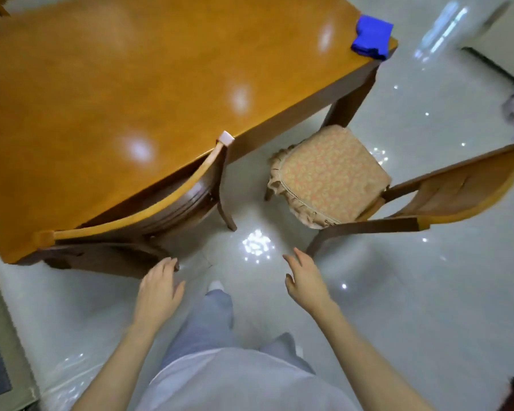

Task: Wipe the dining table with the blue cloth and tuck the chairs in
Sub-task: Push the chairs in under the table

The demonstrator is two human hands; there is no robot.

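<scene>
The right chair point(398, 223) stands pulled out at mid right of the frame, well clear of the table point(131, 69) and turned at an angle to it. Only the front of its seat is near the table leg. It is a stiff wooden frame and probably fairly heavy, though it should slide easily on the glossy tiled floor point(428, 307). The frilled cushion point(333, 173) on the seat is soft and looks loose, so it is a poor place to grip. The curved backrest point(463, 188), or the side rails just below it, would give a firm hold for turning and pushing.

The left chair point(149, 200) already sits under the table, its back rail against the edge at centre left. The cloth point(373, 35) lies bunched on the table's corner at upper right, slightly over the edge. It is light and limp, and would be picked up with a simple pinch.

Both hands hang low at bottom centre, apart, palms down, fingers loosely spread and holding nothing. The left hand point(158, 292) is near the left chair's rear leg. The right hand point(304, 283) points towards the right chair's near leg and touches nothing.
</scene>
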